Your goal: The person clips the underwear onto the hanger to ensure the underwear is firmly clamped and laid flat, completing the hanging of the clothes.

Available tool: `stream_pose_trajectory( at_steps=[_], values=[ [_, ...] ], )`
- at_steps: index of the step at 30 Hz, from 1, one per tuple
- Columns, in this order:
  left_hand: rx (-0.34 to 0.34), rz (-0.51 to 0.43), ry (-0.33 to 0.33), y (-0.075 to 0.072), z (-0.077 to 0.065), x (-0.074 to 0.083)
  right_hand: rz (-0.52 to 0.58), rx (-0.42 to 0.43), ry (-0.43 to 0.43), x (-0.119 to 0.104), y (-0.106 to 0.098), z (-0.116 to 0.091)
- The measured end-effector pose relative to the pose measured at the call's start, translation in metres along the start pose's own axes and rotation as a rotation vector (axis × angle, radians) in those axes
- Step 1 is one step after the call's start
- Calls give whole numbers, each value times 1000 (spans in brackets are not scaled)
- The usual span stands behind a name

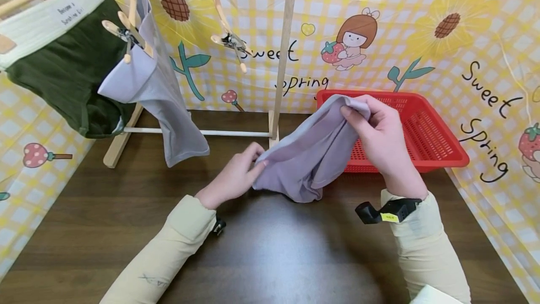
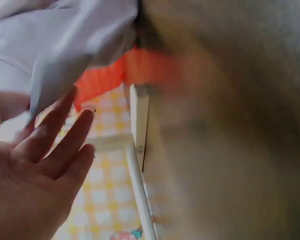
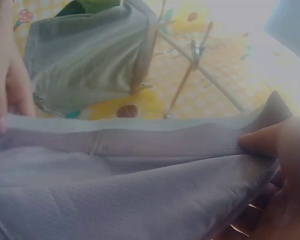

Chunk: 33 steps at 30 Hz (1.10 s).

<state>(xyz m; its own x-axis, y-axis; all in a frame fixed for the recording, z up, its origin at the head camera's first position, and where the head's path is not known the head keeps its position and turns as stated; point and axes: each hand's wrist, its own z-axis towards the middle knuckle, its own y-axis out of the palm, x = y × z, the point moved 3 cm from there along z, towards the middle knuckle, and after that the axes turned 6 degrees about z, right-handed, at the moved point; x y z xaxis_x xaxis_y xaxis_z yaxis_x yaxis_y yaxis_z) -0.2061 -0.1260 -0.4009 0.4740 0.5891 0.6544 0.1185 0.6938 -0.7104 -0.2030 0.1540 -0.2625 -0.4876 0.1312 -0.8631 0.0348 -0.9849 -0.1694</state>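
Note:
A lavender pair of underpants (image 1: 312, 158) with a paler waistband hangs between my two hands, its lower folds near the tabletop. My left hand (image 1: 236, 170) pinches the left end of the waistband between thumb and forefinger; in the left wrist view its other fingers are spread. At the upper right end, my right hand (image 1: 386, 137) grips the waistband, thumb on the inner side. The waistband (image 3: 170, 137) stretches between the hands in the right wrist view, with the right side held higher in the head view.
Behind my right hand sits a red plastic basket (image 1: 457, 156). A wooden rack (image 1: 287, 36) stands at the back left. From clip hangers hang dark green underpants (image 1: 71, 69) and a grey-lavender garment (image 1: 168, 102). Another hanger (image 1: 225, 22) carries no garment. Patterned cloth surrounds the brown table (image 1: 202, 257).

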Motion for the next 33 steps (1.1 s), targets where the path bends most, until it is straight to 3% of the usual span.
stream_pose_trajectory(
  at_steps=[4,11,16,20,27,33],
  values=[
    [73,-60,-10,-20,0,-3,-44,75,-4,-4,-12,0],
    [79,-149,69,-36,-1,-1,22,200,-20,-7,-30,1],
    [87,-95,83,-40,-3,1,-7,235,4,-7,-36,1],
    [106,-67,46,-42,-6,1,22,264,9,-8,-40,0],
    [245,-71,-74,-54,-4,-2,64,286,-15,-8,-44,0],
    [264,-95,-50,-64,-4,8,25,274,-6,-8,-45,-2]
  ],
)
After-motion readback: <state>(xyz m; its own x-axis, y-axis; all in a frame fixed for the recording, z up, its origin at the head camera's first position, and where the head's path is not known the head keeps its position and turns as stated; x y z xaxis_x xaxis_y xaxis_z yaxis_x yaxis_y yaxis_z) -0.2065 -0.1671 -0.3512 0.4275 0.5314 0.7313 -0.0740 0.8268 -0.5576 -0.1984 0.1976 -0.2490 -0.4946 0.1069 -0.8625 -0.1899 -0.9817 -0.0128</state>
